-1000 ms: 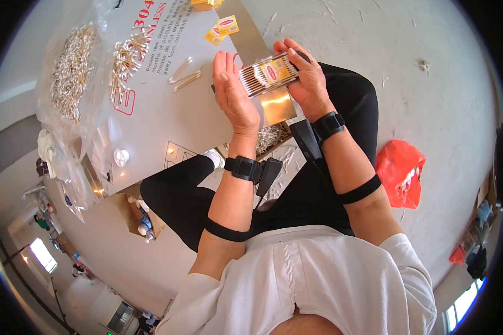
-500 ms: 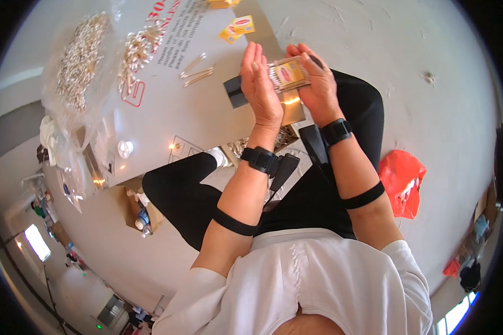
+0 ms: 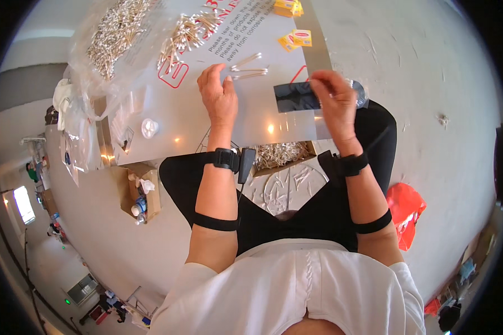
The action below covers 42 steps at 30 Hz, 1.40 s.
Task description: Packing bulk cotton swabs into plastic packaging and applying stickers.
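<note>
My left hand [image 3: 219,97] is over the table, fingers slightly bent and thumb apart, with nothing visible in it. Just right of its fingertips lie a few loose cotton swabs [image 3: 250,73]. My right hand [image 3: 338,106] is at the table's right edge, over a dark flat strip [image 3: 293,97]. Its fingers curl in towards the thumb; what they hold, if anything, does not show. Shiny clear material [image 3: 360,92] shows beside that hand. The swab packet with the yellow card is not visible now.
A clear bag of cotton swabs [image 3: 114,42] and a loose heap [image 3: 190,34] lie on the table [image 3: 190,123]. Yellow cards [image 3: 296,39] lie farther back. Below the table edge is a box of swabs [image 3: 282,155]. A red bag [image 3: 405,212] sits on the floor at right.
My hands have moved apart, the left one leftward and the right one over the dark strip. The swab packet they held together is out of sight. The view has shifted.
</note>
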Available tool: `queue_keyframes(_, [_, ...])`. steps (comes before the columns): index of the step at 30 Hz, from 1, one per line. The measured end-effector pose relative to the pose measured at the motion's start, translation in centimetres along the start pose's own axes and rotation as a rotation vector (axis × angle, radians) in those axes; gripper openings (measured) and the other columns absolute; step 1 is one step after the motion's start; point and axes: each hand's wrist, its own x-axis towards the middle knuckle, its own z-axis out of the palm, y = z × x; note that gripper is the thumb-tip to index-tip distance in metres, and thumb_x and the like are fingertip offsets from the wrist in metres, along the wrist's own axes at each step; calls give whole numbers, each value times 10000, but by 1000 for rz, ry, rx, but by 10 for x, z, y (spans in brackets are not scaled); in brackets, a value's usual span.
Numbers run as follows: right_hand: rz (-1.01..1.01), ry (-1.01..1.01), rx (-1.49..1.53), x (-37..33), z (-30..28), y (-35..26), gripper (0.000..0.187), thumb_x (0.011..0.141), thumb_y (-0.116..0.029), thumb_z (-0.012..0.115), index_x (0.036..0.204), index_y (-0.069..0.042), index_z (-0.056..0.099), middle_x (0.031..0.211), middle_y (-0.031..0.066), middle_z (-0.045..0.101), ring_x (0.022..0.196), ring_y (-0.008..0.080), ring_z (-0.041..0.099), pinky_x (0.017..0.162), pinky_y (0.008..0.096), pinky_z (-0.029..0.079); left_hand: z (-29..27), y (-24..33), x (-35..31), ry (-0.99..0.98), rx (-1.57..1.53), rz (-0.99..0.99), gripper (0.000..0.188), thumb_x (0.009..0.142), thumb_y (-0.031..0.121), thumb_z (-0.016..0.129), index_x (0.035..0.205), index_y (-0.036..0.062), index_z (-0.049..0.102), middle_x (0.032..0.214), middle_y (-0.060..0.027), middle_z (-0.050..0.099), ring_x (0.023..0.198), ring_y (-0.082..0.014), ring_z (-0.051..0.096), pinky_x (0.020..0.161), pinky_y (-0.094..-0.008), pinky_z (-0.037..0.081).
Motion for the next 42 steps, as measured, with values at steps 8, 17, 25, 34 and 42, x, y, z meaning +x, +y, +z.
queue_keyframes(8, [-445, -344, -648, 36, 73, 6, 471, 732, -87, 739, 1183, -52, 612, 1282, 110, 551, 1221, 347, 466, 1008, 440, 412, -25, -61, 44, 99, 281, -145, 362, 760, 77, 710, 1108, 41, 617, 1135, -142, 596, 1148, -349, 492, 976, -457, 402])
queue_keyframes(17, [-474, -356, -624, 36, 91, 13, 281, 739, -66, 700, 1016, -98, 662, 1031, 47, 597, 1026, 281, 527, 892, 408, 430, -40, -80, 91, 121, 500, -529, 550, 745, 447, 718, 1117, 52, 624, 1255, -144, 528, 1190, -359, 439, 968, -506, 375])
queue_keyframes(25, [-435, -342, -602, 30, 95, 11, 183, 747, -66, 689, 925, -97, 664, 963, 42, 593, 943, 278, 530, 842, 395, 436, -22, -83, 101, 13, 702, -530, 273, 812, 295, 659, 1018, 116, 663, 1117, -113, 629, 1115, -340, 523, 921, -513, 396])
queue_keyframes(34, [-431, -378, -530, 12, 79, 13, 93, 745, -78, 701, 827, -93, 662, 906, 39, 591, 893, 272, 550, 813, 402, 450, -17, -38, 20, -12, 404, -233, 101, 809, 105, 662, 887, 102, 599, 972, -77, 611, 996, -312, 530, 821, -477, 395])
queue_keyframes(42, [-468, -355, -505, -7, 75, 6, 81, 753, -75, 692, 806, -75, 631, 912, 45, 595, 886, 276, 549, 813, 402, 451, -28, -56, 41, -129, 81, -139, 69, 787, 110, 701, 851, 101, 677, 878, -69, 639, 927, -301, 557, 797, -432, 446])
